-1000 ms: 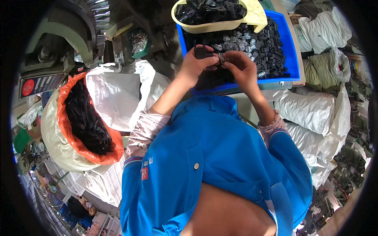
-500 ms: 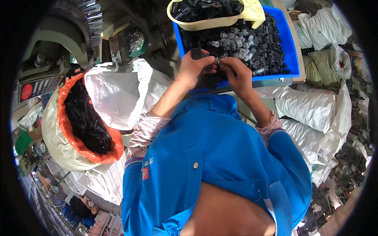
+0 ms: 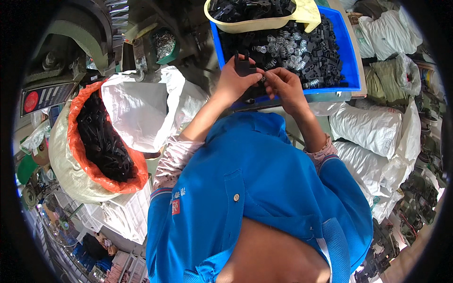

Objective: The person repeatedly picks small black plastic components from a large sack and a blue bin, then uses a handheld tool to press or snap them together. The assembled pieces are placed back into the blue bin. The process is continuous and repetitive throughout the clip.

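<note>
My left hand (image 3: 232, 81) is closed around a black plastic part (image 3: 245, 67), which has two prongs standing up, at the front left of a blue tray (image 3: 355, 66). Close beside it, my right hand (image 3: 287, 87) pinches a small shiny metal spring (image 3: 263, 80) against the part's near end; the fingers hide much of it. Beyond both hands, a heap of loose coil springs (image 3: 289, 49) lies in the tray among many small black plastic pieces (image 3: 326, 57).
A cream scoop-shaped container (image 3: 236, 27) of black parts rests across the tray's far side. To the left stands an orange-lined sack (image 3: 75, 127) of black pieces, beside a white bag (image 3: 137, 118) and a dark machine (image 3: 71, 42). White sacks (image 3: 368, 127) are piled at right.
Both hands have shifted slightly nearer to me. The black part has tilted so its prongs show, and my right fingers have moved down along the spring.
</note>
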The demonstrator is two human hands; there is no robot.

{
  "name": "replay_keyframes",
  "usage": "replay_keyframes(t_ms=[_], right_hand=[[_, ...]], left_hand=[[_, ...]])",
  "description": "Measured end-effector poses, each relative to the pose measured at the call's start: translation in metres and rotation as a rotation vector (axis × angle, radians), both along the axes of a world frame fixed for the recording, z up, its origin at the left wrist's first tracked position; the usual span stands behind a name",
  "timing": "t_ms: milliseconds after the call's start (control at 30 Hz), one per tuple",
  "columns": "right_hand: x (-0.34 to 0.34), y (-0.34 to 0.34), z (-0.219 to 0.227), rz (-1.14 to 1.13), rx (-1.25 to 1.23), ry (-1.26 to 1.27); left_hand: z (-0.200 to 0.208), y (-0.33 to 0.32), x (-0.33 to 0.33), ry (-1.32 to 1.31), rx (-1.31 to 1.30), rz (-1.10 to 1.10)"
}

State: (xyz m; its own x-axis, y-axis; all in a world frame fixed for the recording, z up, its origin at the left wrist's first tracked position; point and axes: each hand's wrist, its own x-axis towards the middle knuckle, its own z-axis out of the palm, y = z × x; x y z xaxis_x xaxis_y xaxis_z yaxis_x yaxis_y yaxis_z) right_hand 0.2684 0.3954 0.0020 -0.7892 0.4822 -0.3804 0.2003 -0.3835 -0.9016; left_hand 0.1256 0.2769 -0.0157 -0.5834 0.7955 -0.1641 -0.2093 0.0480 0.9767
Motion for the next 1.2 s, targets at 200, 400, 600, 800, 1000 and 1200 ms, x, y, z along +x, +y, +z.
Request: replay_keyframes(t_ms=[200, 400, 600, 800, 1000, 1200], right_hand=[[0.007, -0.019, -0.004, 0.024, 1.032, 0.201], [0.005, -0.024, -0.012, -0.066, 0.711, 0.321], [0.005, -0.02, 0.003, -0.171, -0.149, 0.158], [0.008, -0.01, -0.01, -0.11, -0.27, 0.124], [0.003, -0.013, -0.004, -0.091, 0.763, 0.278], [-0.003, -0.015, -0.005, -0.116, 0.803, 0.222]], left_hand=[[0.017, -0.002, -0.008, -0.434, -0.201, -0.028], [0.018, -0.006, -0.007, -0.391, -0.066, -0.059], [0.009, -0.009, 0.0, 0.132, 0.087, -0.039], [0.013, -0.011, 0.005, 0.351, -0.046, -0.066], [0.022, -0.005, -0.02, -0.433, -0.17, -0.186], [0.005, -0.002, -0.021, -0.611, -0.017, -0.15]])
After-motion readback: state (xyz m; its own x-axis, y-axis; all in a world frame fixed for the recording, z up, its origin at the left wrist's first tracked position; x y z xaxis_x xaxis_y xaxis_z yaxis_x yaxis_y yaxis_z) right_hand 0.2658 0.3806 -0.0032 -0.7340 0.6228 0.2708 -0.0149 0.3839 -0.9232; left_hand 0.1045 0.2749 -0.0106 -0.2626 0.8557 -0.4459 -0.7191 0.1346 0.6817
